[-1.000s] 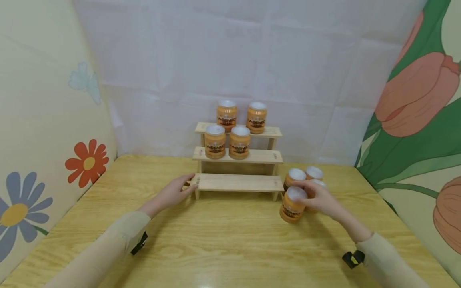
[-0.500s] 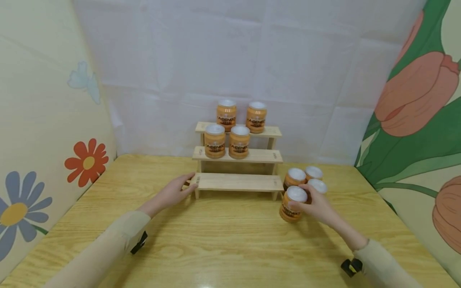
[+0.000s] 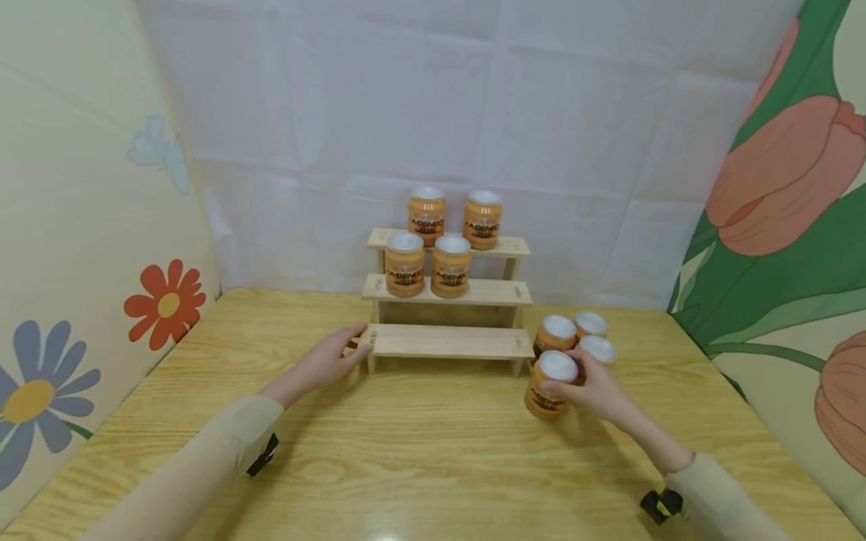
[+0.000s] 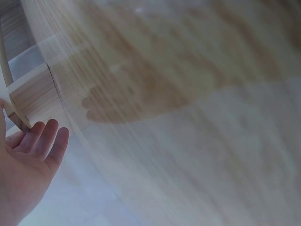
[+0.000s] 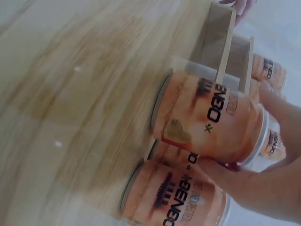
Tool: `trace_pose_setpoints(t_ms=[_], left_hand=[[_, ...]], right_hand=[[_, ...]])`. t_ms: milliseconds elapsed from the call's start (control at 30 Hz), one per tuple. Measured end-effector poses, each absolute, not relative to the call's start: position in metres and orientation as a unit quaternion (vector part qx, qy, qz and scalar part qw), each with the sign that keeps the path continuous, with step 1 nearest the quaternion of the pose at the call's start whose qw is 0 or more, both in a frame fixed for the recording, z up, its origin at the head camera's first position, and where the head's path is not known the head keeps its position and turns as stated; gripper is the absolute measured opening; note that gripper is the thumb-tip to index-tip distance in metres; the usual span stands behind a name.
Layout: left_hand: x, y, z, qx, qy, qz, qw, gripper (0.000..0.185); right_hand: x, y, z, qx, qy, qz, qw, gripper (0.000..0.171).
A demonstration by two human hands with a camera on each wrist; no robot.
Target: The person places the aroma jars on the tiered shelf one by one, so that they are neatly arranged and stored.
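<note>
Left hand [image 3: 325, 364] lies flat on the wooden table [image 3: 406, 451], fingers straight and relaxed, tips touching the left end of the bottom step of the stepped wooden rack [image 3: 448, 342]. It holds nothing; the left wrist view shows the same, open fingers [image 4: 44, 139] against the step's end. The rack's bottom step is bare. The middle step carries two orange jars [image 3: 428, 265] toward its left, the top step two more [image 3: 455, 217].

Right of the rack, just beside its right leg, is a cluster of four white-lidded orange jars on the table. The right hand [image 3: 595, 389] wraps the front jar [image 3: 549, 385], thumb on the near side, fingers round the right side. The right wrist view confirms the grasp on that jar [image 5: 211, 117]. The held jar stands with its long axis roughly vertical, bottom at or barely off the table; contact can't be told. The other three jars [image 3: 575, 334] sit behind it, touching or nearly so.

Key relation: the held jar is right of and in front of the rack's right end, so the bare bottom step lies left and slightly back from the right hand. The right hand is far nearer the jars; the left is at the opposite end of the rack.
</note>
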State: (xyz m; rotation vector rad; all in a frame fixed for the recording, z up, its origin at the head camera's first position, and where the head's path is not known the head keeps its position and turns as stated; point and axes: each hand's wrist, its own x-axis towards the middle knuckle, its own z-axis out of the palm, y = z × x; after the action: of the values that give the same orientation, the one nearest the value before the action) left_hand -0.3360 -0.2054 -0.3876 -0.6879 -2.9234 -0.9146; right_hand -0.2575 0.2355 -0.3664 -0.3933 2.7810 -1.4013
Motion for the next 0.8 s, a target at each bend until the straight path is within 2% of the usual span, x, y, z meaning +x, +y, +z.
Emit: trace_pose_setpoints(t_ms=[333,667,800], left_hand=[[-0.336,-0.206,-0.388,-0.22,-0.933,-0.286,0.005,0.066],[-0.333,-0.204,-0.387,-0.217,-0.932,-0.291,0.0,0.064],[-0.335,-0.205,-0.387,-0.216,-0.931,-0.293,0.003,0.065]], right_hand=[[-0.258,0.231,-0.367,-0.1,0.902,-0.417,-0.042,0.061],[-0.259,0.229,-0.36,-0.1,0.907,-0.408,-0.036,0.059],[-0.263,0.228,-0.352,-0.115,0.902,-0.413,-0.053,0.058]])
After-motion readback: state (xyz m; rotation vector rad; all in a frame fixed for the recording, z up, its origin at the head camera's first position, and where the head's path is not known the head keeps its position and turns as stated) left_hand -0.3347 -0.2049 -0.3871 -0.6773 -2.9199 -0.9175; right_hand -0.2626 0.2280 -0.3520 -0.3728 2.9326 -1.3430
